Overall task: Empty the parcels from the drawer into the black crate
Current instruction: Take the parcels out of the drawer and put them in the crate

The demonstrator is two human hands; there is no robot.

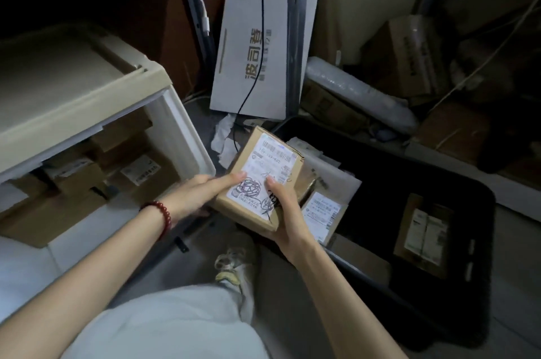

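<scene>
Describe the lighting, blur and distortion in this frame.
Head view: dim overall; the black crate sinks into shadow inside. Head view: the label on the held parcel, between left hand and right hand, stays bright and sharp. Head view: wide-angle bending curves the drawer front; far boxes at upper right look dark and soft.

Brown parcel (257, 180) (label up) over black crate's (484, 300) edge

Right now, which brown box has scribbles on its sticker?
The box in the left hand and right hand: pen scribbles cover its white label. The labelled boxes lying in the black crate show none.
</scene>
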